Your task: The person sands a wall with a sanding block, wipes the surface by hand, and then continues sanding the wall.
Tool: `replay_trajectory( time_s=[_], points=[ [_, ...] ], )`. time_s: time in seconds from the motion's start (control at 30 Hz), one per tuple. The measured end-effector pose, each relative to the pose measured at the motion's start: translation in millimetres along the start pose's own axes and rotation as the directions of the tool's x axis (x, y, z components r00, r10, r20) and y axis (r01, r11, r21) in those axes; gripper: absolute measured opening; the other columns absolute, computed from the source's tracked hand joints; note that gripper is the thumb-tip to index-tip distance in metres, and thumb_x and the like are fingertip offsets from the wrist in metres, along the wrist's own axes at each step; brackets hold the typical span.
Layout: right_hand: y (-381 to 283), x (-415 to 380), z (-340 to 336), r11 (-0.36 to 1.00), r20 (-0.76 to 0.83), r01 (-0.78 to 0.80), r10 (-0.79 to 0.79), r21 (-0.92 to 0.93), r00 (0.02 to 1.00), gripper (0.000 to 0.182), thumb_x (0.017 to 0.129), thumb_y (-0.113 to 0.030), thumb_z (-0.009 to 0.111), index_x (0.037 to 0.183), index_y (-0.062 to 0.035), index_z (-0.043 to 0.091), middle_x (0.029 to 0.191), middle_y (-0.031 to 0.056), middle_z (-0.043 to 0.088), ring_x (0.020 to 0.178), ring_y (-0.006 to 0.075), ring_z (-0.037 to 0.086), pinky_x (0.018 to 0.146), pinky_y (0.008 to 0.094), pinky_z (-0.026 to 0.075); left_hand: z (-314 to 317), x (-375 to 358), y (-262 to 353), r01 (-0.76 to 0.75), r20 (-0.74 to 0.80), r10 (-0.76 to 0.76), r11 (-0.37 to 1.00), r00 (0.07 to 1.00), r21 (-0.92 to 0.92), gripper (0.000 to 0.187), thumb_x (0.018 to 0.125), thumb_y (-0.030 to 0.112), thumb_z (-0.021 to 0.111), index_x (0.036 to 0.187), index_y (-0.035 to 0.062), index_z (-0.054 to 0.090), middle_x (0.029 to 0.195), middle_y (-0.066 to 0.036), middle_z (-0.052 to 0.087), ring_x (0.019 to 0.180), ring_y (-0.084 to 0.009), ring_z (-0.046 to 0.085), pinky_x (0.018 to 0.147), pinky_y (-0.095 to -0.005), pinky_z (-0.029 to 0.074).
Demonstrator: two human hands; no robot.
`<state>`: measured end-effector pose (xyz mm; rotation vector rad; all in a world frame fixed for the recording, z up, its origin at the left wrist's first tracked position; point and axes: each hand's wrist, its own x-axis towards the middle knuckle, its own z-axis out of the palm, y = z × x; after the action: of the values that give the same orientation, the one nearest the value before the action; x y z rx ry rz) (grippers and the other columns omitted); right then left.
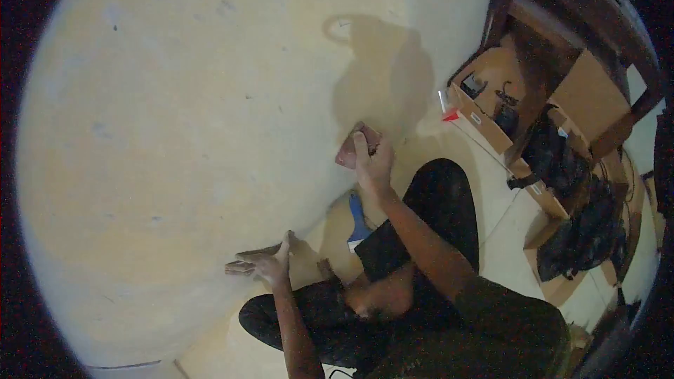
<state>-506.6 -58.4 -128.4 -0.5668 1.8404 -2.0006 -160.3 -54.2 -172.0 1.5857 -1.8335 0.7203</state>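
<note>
My right hand [373,163] pinches a reddish-brown flat piece of sandpaper [348,152], thumb on top, against the pale yellow wall [175,133]. Lower and to the left, my left hand [270,264] rests at the wall with its thumb raised away from outstretched fingers. A dark brown strip shows beside those fingers; whether it is shadow or an object I cannot make out. Between my hands, close to my leg, lies a paintbrush with a blue handle [357,214] and a pale ferrule.
My crossed legs [442,196] in dark trousers sit near the wall. On the right, opened cardboard boxes [484,123] hold black bags [554,158] and cables beneath a dark wooden frame [562,7]. A red-and-clear item [449,114] stands beside the nearest box. Pale floor tiles [495,217] show between.
</note>
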Motion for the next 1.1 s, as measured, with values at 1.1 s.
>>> replay_trajectory(
  time_s=[1.1],
  points=[
    [16, 2, -8, 0.995, -0.086, 0.097, -0.099, -0.033, 0.991, 0.051, 0.095, -0.038, 0.067, 0.115, 0.0088, 0.06, 0.101, 0.0291, 0.069, 0.096, 0.0419, 0.068, 0.085, 0.0478, 0.051, 7, -3, -4, 0.045, 0.037, -0.044, 0.999, 0.998, -0.004, 0.162, 0.056, 0.086, 0.074, 0.153, -0.001, -0.023, 0.15, -0.045, -0.026, 0.14, -0.0637, -0.02, 0.106, -0.0798, -0.002]
  ],
)
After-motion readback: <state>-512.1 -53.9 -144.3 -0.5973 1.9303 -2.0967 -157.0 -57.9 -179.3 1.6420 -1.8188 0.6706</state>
